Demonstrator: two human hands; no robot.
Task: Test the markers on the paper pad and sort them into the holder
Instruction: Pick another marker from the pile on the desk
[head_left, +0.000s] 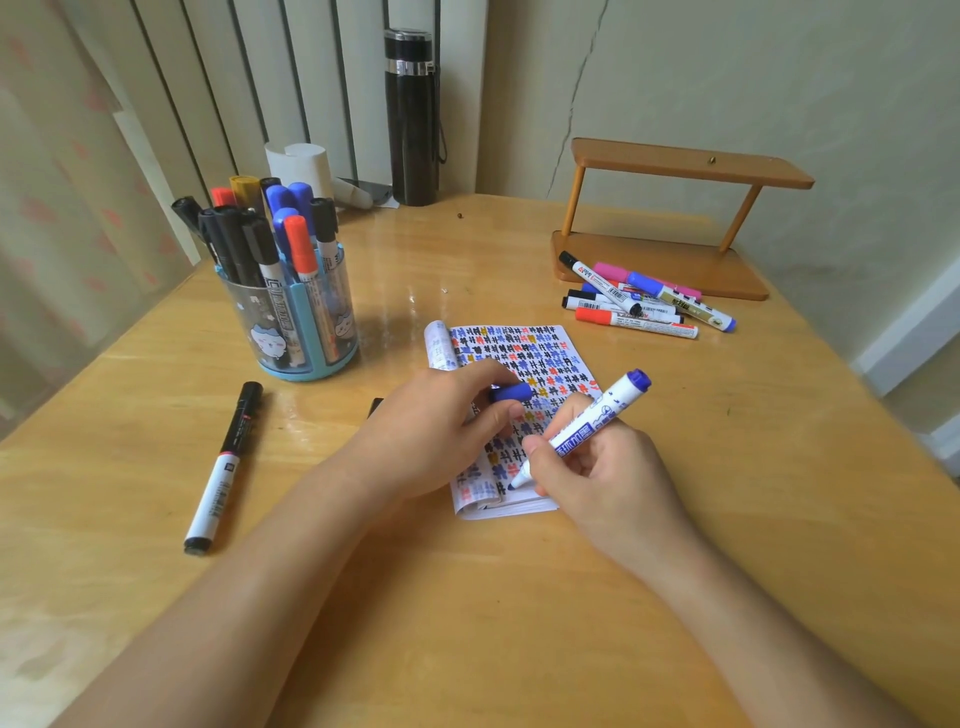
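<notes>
A small paper pad (540, 358) covered in coloured test marks lies mid-table. My right hand (602, 467) grips an uncapped blue marker (587, 421), its tip touching the pad's lower part. My left hand (436, 426) rests on the pad's left side and holds the blue cap (511, 392) between thumb and fingers. A round blue holder (306, 322) at the back left is packed with several markers. A pile of several loose markers (644, 301) lies at the back right.
A black-and-white marker (223, 467) lies alone at the left. A small dark object (375, 408) peeks out behind my left hand. A wooden shelf stand (670, 218) sits behind the marker pile. A black flask (413, 119) and white paper rolls (306, 166) stand at the back edge.
</notes>
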